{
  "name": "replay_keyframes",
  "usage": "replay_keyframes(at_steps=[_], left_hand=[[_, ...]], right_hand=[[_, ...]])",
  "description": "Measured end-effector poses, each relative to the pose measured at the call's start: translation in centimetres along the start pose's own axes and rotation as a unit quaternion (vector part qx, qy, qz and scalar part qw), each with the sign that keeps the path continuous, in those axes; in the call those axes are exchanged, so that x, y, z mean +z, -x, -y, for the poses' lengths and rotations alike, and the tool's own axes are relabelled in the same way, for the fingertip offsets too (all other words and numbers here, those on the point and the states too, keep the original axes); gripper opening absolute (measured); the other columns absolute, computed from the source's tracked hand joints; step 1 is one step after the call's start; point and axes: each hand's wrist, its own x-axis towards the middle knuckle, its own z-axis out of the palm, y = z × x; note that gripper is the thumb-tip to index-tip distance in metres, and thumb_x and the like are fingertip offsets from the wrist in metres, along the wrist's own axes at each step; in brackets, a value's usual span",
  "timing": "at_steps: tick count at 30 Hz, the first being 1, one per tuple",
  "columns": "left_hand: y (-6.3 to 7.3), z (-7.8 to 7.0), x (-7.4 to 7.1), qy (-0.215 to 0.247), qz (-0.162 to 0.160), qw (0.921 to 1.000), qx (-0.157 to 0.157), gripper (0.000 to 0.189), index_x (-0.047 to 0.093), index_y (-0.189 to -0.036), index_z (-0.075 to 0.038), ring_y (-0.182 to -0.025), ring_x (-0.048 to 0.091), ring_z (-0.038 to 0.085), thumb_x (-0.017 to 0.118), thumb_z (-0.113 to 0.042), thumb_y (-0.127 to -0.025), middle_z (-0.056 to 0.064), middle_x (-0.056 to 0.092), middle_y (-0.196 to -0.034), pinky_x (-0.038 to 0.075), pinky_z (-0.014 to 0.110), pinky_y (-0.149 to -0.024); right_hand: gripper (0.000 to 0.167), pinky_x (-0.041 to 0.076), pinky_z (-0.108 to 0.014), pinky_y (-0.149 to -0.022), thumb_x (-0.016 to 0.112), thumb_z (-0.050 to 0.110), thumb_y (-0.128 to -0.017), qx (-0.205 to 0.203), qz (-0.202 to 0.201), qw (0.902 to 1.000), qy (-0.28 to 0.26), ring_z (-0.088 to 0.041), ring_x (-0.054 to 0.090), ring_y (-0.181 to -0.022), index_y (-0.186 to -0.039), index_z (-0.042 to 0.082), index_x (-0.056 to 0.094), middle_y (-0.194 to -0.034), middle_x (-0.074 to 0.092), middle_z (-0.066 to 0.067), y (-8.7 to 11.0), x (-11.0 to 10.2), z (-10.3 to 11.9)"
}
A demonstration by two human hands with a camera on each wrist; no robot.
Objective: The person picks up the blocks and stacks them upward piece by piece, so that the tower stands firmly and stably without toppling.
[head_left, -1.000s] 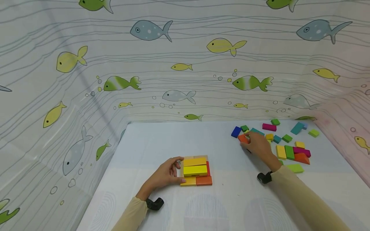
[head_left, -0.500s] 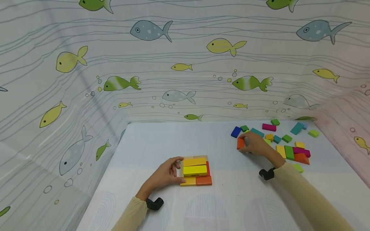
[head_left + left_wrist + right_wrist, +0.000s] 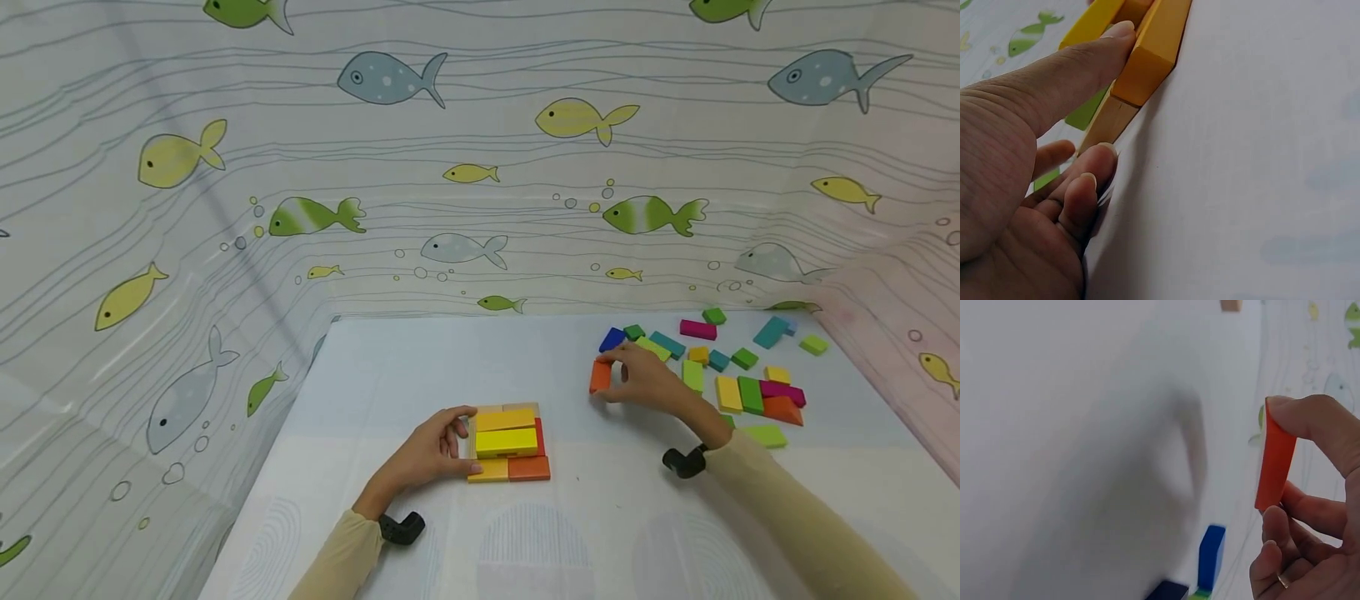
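My left hand (image 3: pixel 427 454) holds the left side of a low stack of wooden blocks (image 3: pixel 507 443). Its thumb lies on the near corner and a fingertip is at the far corner. On top are two yellow bars; orange, red and plain wood blocks show around and below. Close up in the left wrist view, the thumb touches an orange-yellow block (image 3: pixel 1146 65), with the other fingers bent beside a plain wood block (image 3: pixel 1108 120). My right hand (image 3: pixel 647 385) pinches an orange block (image 3: pixel 601 377) between thumb and fingers. That orange block (image 3: pixel 1276 464) is off the table in the right wrist view.
Many loose coloured blocks lie at the table's back right, among them a blue block (image 3: pixel 612 339), a magenta block (image 3: pixel 698 330), a green block (image 3: pixel 750 396) and an orange wedge (image 3: pixel 783 410). A fish-patterned curtain (image 3: pixel 480 208) surrounds the table (image 3: pixel 420 367) behind and at the sides.
My right hand has taken the orange block out of the loose blocks and moved it left, turning it upright. The left hand and the stack stay put.
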Motion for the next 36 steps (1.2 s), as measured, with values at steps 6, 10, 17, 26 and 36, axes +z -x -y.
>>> replay_keyframes(at_steps=[6, 10, 17, 26, 36], left_hand=[[-0.1, -0.2, 0.0, -0.008, 0.003, 0.9999, 0.006, 0.086, 0.048, -0.151, -0.012, -0.075, 0.056, 0.015, 0.091, -0.036, -0.080, 0.002, 0.057, -0.112, 0.048, 0.027, -0.068], [-0.1, -0.1, 0.0, -0.011, 0.003, 0.9999, 0.001, 0.087, 0.048, -0.151, -0.013, -0.075, 0.057, 0.014, 0.091, -0.037, -0.079, 0.000, 0.057, -0.112, 0.049, 0.027, -0.068], [0.0, 0.0, -0.1, 0.002, 0.000, 1.0000, -0.006, 0.087, 0.048, -0.151, -0.014, -0.075, 0.058, 0.015, 0.091, -0.037, -0.080, -0.001, 0.057, -0.112, 0.049, 0.027, -0.067], [-0.1, -0.1, -0.1, 0.002, 0.002, 0.9999, -0.011, 0.086, 0.049, -0.151, -0.016, -0.076, 0.058, 0.016, 0.092, -0.037, -0.079, -0.001, 0.057, -0.112, 0.049, 0.026, -0.066], [0.0, -0.2, -0.2, 0.002, 0.001, 1.0000, -0.007, 0.084, 0.049, -0.150, -0.016, -0.076, 0.059, 0.015, 0.091, -0.035, -0.079, 0.000, 0.057, -0.111, 0.048, 0.026, -0.066]], right_hand=[[0.058, 0.049, -0.033, -0.067, 0.091, 0.032, -0.079, -0.017, 0.009, 0.9994, -0.028, -0.022, 0.053, -0.087, -0.128, 0.010, 0.069, -0.112, 0.060, -0.009, 0.0, 1.2, 2.6], [0.056, 0.050, -0.032, -0.069, 0.091, 0.033, -0.079, -0.035, 0.016, 0.9985, -0.040, -0.021, 0.054, -0.087, -0.126, 0.014, 0.069, -0.113, 0.060, -0.006, 0.0, 1.9, 4.8], [0.056, 0.051, -0.027, -0.066, 0.091, 0.037, -0.077, -0.073, 0.025, 0.9967, -0.027, -0.016, 0.054, -0.082, -0.125, 0.017, 0.070, -0.112, 0.060, 0.000, -0.2, 3.3, 8.3], [0.058, 0.052, -0.024, -0.063, 0.091, 0.045, -0.076, -0.089, 0.050, 0.9944, -0.027, -0.013, 0.054, -0.075, -0.124, 0.019, 0.071, -0.113, 0.061, -0.001, -0.3, 4.9, 11.7], [0.060, 0.055, -0.036, -0.090, 0.089, 0.049, -0.077, -0.119, 0.061, 0.9910, -0.001, -0.015, 0.061, -0.102, -0.126, 0.019, 0.071, -0.117, 0.060, 0.005, -0.3, 6.8, 13.5]])
